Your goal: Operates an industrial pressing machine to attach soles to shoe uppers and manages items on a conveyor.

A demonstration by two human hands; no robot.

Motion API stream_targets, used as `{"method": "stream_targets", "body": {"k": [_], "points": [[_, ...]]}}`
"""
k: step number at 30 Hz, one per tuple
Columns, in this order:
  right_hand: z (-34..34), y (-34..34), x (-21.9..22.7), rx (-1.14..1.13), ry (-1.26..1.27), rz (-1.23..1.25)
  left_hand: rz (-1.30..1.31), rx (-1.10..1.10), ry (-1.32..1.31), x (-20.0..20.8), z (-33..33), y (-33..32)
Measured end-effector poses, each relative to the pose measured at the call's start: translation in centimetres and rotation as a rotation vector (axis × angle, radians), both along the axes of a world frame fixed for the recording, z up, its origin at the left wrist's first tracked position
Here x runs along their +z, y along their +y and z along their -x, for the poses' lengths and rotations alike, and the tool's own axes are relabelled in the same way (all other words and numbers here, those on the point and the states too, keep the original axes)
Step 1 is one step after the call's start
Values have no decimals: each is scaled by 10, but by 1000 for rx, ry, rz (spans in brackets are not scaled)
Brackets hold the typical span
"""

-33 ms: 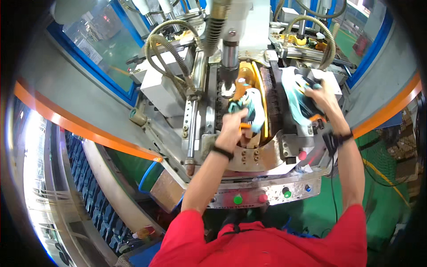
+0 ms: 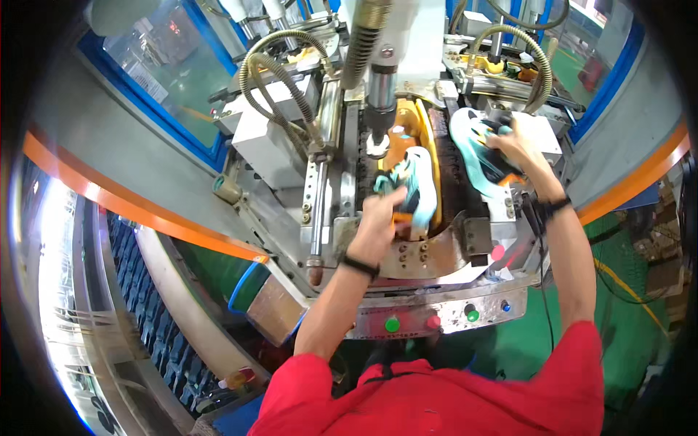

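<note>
My left hand (image 2: 378, 221) grips a shoe (image 2: 423, 190) with a pale teal and white sole and a dark upper with orange. That shoe is over the yellow-edged trough in the middle of the machine, sole facing up and to the right. Out to the right, my right hand (image 2: 518, 149) is closed on a second, matching shoe (image 2: 469, 149), held above the machine's right side plate. Its pale sole faces left. Fingers of both hands are partly hidden behind the shoes. Just beyond the left shoe a metal press rod (image 2: 382, 91) with a white tip points down into the trough.
A front panel (image 2: 451, 314) carries green, red and blue buttons. Ribbed hoses (image 2: 280, 80) arch over the left side, beside a metal guide rod (image 2: 318, 211). An orange-edged guard (image 2: 145, 221) curves round the machine. A rack with dark blue parts (image 2: 163, 327) stands at the lower left.
The whole view has shifted slightly. The shoe in my right hand has moved a little left and up. My left hand and its shoe stay over the trough.
</note>
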State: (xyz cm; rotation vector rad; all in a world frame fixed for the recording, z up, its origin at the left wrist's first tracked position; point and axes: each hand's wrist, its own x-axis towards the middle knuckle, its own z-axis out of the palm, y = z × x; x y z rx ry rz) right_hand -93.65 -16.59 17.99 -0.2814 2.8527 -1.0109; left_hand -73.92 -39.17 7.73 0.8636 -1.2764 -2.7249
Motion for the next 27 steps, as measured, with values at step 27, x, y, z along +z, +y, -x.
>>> {"method": "stream_targets", "body": {"k": [27], "points": [[-342, -88, -277, 1277, 299, 74, 12, 1235, -242, 16, -471, 172]]}}
